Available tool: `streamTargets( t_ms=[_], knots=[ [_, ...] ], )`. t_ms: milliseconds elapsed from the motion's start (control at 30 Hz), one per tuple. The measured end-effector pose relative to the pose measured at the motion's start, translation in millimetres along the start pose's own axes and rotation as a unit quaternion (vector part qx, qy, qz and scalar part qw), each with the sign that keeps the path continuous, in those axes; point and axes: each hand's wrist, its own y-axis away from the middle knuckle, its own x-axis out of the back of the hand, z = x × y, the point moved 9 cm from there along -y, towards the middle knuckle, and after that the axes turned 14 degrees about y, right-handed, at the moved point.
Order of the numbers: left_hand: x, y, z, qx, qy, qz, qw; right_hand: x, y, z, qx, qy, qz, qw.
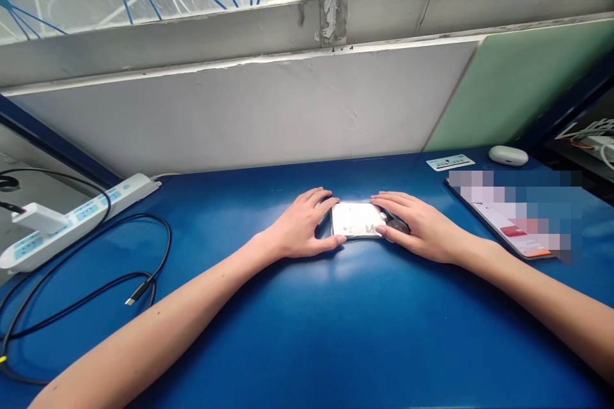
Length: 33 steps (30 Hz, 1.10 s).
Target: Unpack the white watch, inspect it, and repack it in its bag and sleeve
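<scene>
A small flat silvery device [357,220], like a phone lying face down, rests on the blue table [307,332]. My left hand [300,227] grips its left end, thumb on the near edge and fingers curled over the far edge. My right hand [417,227] holds its right end the same way, fingers pinched around the corner. A small dark round object [398,227] lies under my right fingers beside the device; what it is cannot be made out.
A white power strip [71,220] with a white charger [41,217] lies at the left, and a black cable [96,281] loops across the table. At the right sit a tablet [513,223], a white label [449,162] and a white earbud case [508,155]. A white board stands behind.
</scene>
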Motion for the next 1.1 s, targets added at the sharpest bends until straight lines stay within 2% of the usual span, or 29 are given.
streamTargets(
  t_ms=[167,367,733,967,1100],
  knots=[
    [-0.3,-1,2,0.01,-0.002,-0.004,1.0,0,2,-2,-0.006,0.012,0.001,1.0],
    [-7.4,-2,1,0.06,-0.003,0.007,0.998,2,2,-9,-0.014,0.036,0.022,0.999],
    [-6.5,-3,1,0.037,0.011,0.032,0.999,5,-1,-7,-0.018,0.041,0.049,0.998],
    [-7.0,-3,2,0.042,0.005,0.034,0.999,6,-3,-1,-0.086,0.017,0.06,0.994],
    [-6.0,-4,2,0.04,0.007,0.035,0.999,1,-2,-4,-0.07,0.025,0.056,0.996]
  ],
)
